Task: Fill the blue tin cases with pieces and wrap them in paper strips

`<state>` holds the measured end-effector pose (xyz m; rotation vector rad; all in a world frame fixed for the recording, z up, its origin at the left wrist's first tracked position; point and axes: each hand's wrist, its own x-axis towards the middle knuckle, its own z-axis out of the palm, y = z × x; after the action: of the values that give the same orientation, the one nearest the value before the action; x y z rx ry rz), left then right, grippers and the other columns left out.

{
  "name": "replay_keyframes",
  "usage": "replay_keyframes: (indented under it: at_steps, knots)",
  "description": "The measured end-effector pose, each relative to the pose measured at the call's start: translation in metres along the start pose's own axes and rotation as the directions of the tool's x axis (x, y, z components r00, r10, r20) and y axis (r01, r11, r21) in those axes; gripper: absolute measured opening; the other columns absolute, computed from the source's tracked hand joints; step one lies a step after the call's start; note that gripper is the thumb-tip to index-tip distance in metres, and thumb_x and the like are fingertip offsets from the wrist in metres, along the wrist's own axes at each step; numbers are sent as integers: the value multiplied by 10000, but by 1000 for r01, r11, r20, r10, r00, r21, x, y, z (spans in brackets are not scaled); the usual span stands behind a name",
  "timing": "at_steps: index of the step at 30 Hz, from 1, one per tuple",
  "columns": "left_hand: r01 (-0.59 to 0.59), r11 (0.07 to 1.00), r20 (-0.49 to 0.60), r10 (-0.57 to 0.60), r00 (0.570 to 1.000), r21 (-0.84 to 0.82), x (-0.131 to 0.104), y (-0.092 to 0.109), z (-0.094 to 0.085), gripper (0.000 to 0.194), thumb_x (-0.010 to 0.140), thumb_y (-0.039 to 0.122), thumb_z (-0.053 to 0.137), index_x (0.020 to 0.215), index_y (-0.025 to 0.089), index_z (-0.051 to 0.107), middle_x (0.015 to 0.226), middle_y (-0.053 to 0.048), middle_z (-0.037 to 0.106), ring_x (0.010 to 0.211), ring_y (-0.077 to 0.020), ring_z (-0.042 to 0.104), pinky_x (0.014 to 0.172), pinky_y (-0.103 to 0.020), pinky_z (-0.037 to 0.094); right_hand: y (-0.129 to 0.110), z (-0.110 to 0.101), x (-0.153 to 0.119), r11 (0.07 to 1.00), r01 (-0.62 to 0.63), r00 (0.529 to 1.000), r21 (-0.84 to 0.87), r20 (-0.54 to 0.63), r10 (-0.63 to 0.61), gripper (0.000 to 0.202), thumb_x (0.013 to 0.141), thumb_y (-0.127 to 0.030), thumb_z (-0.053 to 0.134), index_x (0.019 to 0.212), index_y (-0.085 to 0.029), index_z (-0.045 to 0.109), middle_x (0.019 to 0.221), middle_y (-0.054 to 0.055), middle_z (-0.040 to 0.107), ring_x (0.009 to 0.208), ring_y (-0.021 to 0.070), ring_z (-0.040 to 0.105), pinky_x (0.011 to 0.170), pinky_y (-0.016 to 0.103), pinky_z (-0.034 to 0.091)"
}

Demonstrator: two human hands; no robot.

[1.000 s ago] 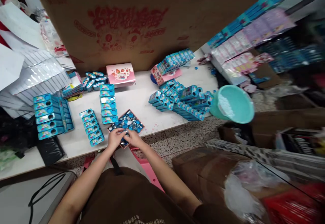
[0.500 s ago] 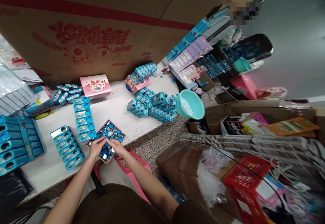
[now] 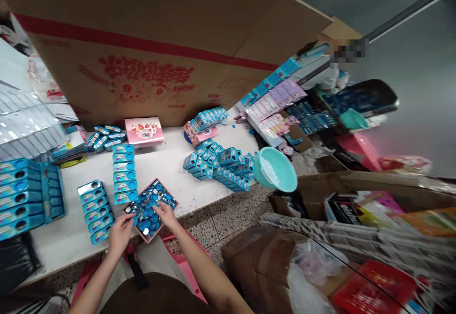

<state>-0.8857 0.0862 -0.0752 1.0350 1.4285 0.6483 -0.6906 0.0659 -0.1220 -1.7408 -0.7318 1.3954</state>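
Note:
A shallow cardboard tray (image 3: 145,239) with a reddish-brown rim lies at the table's front edge, filled with small round blue and silver pieces (image 3: 151,213). At its left corner my left hand (image 3: 121,232) is closed, thumb and fingertips pinching a small blue round piece (image 3: 134,218). My right hand (image 3: 166,214) reaches over the tray's right side, its fingers apart and bent down among the pieces; nothing shows in its grasp. Just behind my left hand stands a row of blue printed boxes (image 3: 125,185) with round openings. Another such row of boxes (image 3: 95,213) is further left.
A bundle of blue boxes (image 3: 30,195) stands far left. Right of the tray are stacked blue boxes (image 3: 228,166) and a turquoise basin (image 3: 288,174). A pink strawberry box (image 3: 143,131) sits against the large carton (image 3: 149,100). A brown carton (image 3: 256,252) stands right of me.
My hands, together over the tray before, have separated. The left has moved left to the tray's corner with a blue round piece; the right stays over the pieces. The view has shifted slightly.

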Motion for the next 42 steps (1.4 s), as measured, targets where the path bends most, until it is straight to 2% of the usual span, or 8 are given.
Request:
replay_keyframes:
  at_steps: [5, 9, 15, 24, 26, 31, 35, 42]
  knots:
    - [-2, 967, -432, 115, 895, 255, -58, -7, -60, 246, 731, 432, 556, 837, 246, 677, 932, -49, 682, 880, -220, 632, 850, -362, 510, 9, -3, -12, 998, -1, 1000, -69, -1, 1, 541, 562, -632, 657, 850, -174, 635, 603, -29, 548, 601, 145, 499, 575, 262, 411]
    - [109, 990, -591, -35, 806, 90, -71, -24, -79, 283, 699, 406, 605, 853, 173, 653, 881, -70, 687, 800, -190, 641, 811, -332, 521, 14, 2, -16, 982, 3, 998, -189, 61, 9, 581, 537, -597, 687, 898, -143, 649, 620, -19, 560, 581, 135, 498, 587, 263, 416]
    - [73, 995, -529, -27, 848, 65, -54, -38, -67, 210, 720, 340, 614, 824, 160, 643, 849, -61, 668, 766, -164, 635, 773, -291, 519, 9, 20, -19, 883, 120, 969, -453, 245, -6, 533, 606, -556, 674, 947, -147, 693, 682, 16, 637, 644, 171, 573, 645, 293, 445]
    - [134, 820, -339, 77, 938, 557, -34, -24, -45, 72, 785, 235, 574, 766, 196, 633, 866, -66, 614, 928, -227, 559, 880, -351, 425, -8, 31, -23, 811, 240, 932, -533, 361, -38, 419, 727, -471, 636, 1006, -164, 698, 930, 80, 718, 842, 238, 656, 762, 342, 490]
    - [199, 745, -385, 83, 919, 637, -35, -20, -45, 106, 760, 276, 619, 836, 202, 623, 938, -81, 585, 1014, -265, 513, 906, -390, 398, -12, 29, -25, 775, 251, 927, -581, 376, -18, 404, 742, -446, 640, 1036, -175, 691, 934, 72, 721, 836, 239, 664, 766, 343, 494]
    - [437, 709, -615, -5, 788, 554, -31, -16, -45, 675, 633, 372, 740, 1206, 198, 428, 1222, -127, 465, 1157, -306, 433, 912, -427, 394, -24, 28, -30, 670, 293, 907, -681, 420, 30, 421, 775, -426, 637, 1124, -191, 658, 1031, 91, 704, 959, 260, 655, 835, 329, 483]
    - [482, 728, -568, -156, 808, 487, -22, -22, -43, 749, 671, 378, 709, 1289, 181, 333, 1303, -163, 450, 1228, -313, 412, 951, -439, 381, -35, 38, -29, 641, 317, 903, -699, 430, 23, 429, 792, -426, 627, 1150, -191, 645, 1096, 99, 679, 1028, 263, 632, 870, 308, 472]
    - [452, 809, -501, -233, 833, 375, -13, -34, -51, 785, 644, 352, 728, 1303, 190, 333, 1334, -169, 452, 1231, -315, 450, 950, -448, 414, -60, 83, -26, 504, 448, 864, -738, 502, -34, 399, 855, -468, 529, 1148, -219, 637, 1075, 73, 692, 985, 219, 646, 807, 238, 457]
